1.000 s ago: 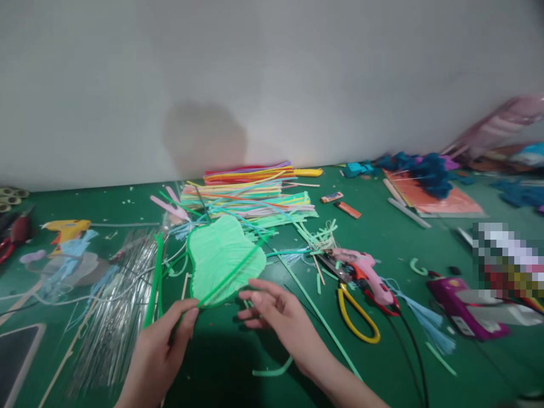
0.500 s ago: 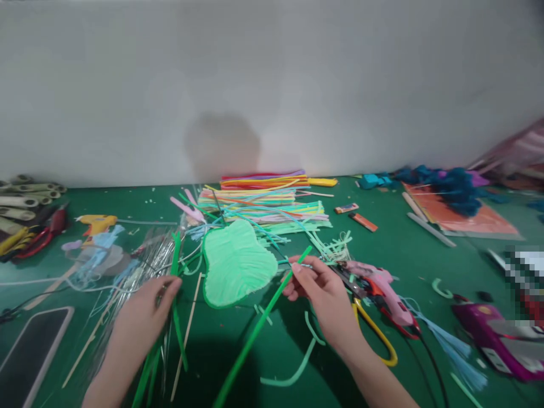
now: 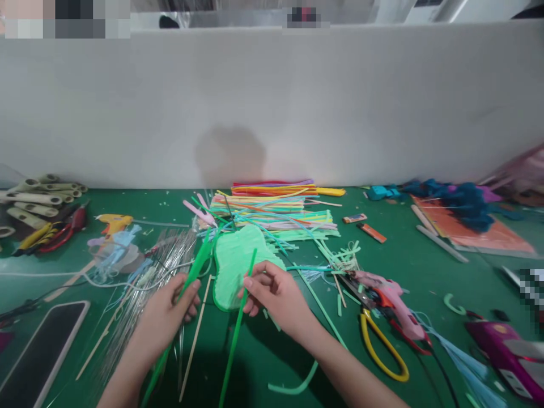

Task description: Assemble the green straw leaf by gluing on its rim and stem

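Two thin green pipe cleaners, one point(image 3: 193, 277) in left hand point(image 3: 170, 311) grip, one point(image 3: 238, 328) in right hand point(image 3: 276, 294) grip.

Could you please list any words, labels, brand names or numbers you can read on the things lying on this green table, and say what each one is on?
None can be read.
The purple box has a pale label, too blurred to read.
The two small orange packets show no legible print.
The pink glue gun, the yellow glue gun and the phone, its screen dark, show no markings.
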The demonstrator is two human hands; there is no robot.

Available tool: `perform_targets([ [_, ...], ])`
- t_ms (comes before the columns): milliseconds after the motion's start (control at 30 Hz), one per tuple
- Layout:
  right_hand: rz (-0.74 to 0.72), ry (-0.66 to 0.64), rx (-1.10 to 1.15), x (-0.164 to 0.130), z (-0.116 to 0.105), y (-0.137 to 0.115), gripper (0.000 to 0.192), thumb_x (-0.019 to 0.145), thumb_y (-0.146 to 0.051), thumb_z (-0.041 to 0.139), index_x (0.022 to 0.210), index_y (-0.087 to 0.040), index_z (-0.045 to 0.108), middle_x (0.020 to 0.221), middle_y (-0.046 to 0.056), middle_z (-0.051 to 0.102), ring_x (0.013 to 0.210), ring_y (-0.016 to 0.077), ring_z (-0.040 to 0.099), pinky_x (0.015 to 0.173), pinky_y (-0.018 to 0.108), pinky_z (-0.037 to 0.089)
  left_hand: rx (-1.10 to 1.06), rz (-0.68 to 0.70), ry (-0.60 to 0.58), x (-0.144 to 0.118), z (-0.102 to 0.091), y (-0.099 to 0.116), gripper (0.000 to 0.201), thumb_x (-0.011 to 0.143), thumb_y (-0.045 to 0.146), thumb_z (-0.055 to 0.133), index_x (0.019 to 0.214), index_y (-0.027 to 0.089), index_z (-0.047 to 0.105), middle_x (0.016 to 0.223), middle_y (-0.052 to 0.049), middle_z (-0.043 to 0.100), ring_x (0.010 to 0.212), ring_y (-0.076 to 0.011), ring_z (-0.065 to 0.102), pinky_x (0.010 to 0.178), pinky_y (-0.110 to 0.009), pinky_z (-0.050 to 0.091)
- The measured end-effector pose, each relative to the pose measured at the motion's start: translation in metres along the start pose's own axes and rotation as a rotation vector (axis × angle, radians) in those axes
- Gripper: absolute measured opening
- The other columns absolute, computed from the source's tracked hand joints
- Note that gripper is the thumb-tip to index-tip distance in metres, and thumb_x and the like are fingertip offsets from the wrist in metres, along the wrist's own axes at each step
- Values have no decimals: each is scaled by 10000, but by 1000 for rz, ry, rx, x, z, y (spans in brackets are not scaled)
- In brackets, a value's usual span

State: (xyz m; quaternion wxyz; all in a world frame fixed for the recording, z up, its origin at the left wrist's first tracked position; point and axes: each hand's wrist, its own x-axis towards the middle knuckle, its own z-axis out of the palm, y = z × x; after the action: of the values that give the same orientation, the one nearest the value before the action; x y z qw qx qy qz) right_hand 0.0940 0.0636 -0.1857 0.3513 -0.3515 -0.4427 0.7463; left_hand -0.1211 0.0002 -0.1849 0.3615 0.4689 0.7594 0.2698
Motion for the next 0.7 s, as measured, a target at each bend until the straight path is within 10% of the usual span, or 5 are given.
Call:
perform_targets([
  [267,-26,23,111,-1,4,-3,431,727,-506,823,846,-174,576,614,-68,643,504,71,638,490,166,519,-579,-120,-201,-32,66,34,510,805,716,578,771,222,453,574,105,302,445,-52,230,420,-192,181],
  [700,-145,145,138,-11,-3,-23,364,782,-488,788,777,-181,593,671,-22,679,508,86,618,466,188,501,-805,-223,-213,-43,74,20,445,728,592,779,783,180,621,576,69,416,508,-55,314,464,-185,230],
])
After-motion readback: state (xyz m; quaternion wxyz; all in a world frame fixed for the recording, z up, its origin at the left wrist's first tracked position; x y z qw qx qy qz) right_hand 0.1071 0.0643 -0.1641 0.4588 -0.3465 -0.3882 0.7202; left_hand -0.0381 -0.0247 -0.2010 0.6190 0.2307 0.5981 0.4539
